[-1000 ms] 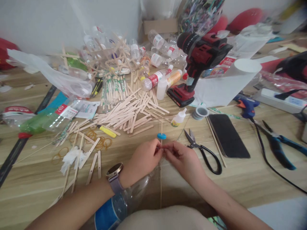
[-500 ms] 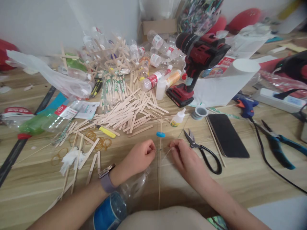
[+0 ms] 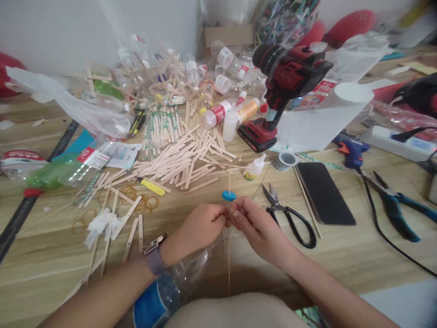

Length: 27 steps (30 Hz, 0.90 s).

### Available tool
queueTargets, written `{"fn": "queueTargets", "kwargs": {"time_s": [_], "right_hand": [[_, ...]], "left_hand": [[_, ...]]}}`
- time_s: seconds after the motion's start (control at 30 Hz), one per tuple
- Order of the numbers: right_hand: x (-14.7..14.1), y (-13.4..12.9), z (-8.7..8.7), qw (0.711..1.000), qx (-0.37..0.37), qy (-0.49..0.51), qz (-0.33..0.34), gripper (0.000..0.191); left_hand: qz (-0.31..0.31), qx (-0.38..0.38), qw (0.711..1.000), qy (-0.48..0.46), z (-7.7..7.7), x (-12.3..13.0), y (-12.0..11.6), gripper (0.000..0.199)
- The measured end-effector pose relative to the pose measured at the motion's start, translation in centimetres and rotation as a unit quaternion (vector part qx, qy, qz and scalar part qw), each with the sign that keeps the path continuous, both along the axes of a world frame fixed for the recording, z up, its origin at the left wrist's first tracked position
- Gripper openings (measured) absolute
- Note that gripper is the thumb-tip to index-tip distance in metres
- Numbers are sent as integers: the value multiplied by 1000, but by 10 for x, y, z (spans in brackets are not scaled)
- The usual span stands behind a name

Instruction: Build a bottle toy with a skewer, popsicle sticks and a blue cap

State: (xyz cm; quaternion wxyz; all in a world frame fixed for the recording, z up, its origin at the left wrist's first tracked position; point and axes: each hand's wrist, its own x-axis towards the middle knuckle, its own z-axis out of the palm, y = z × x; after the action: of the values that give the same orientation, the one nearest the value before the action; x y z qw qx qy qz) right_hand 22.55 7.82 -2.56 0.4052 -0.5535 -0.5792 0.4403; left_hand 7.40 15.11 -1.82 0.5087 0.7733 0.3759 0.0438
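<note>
A thin wooden skewer (image 3: 229, 264) runs from near my body toward the middle of the table, with a blue bottle cap (image 3: 228, 196) threaded on it. Just below the cap, my left hand (image 3: 208, 223) pinches at a thin thread by the skewer. Against it, my right hand (image 3: 252, 223) has thumb and forefinger closed on the thread, which trails back toward a grey spool (image 3: 286, 161). The fingertips hide the spot where thread and skewer meet. A clear bottle with a blue label (image 3: 152, 303) lies under my left forearm.
Scissors (image 3: 287, 214), a phone (image 3: 324, 193) and pliers (image 3: 396, 207) lie to the right. A small glue bottle (image 3: 254, 167) and a red cordless drill (image 3: 283, 91) stand beyond my hands. Loose craft sticks (image 3: 180, 159) and rubber bands (image 3: 145, 200) spread out leftward.
My hands have come together at the skewer; before, they were apart with thread between them. The right hand moved left, and the cap has tilted slightly.
</note>
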Motion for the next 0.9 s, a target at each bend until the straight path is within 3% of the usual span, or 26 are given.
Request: {"fn": "queueTargets", "kwargs": {"time_s": [0.27,0.57,0.9], "right_hand": [[3,-1,7,996,14,-88,31,17],[-2,-9,3,997,14,-65,-47,7],[-4,-24,7,980,49,-168,-89,9]], "left_hand": [[-17,27,999,-5,2,-4,-4,19],[-7,1,1000,-1,6,-2,-1,22],[2,-20,1000,3,8,-3,-3,25]]}}
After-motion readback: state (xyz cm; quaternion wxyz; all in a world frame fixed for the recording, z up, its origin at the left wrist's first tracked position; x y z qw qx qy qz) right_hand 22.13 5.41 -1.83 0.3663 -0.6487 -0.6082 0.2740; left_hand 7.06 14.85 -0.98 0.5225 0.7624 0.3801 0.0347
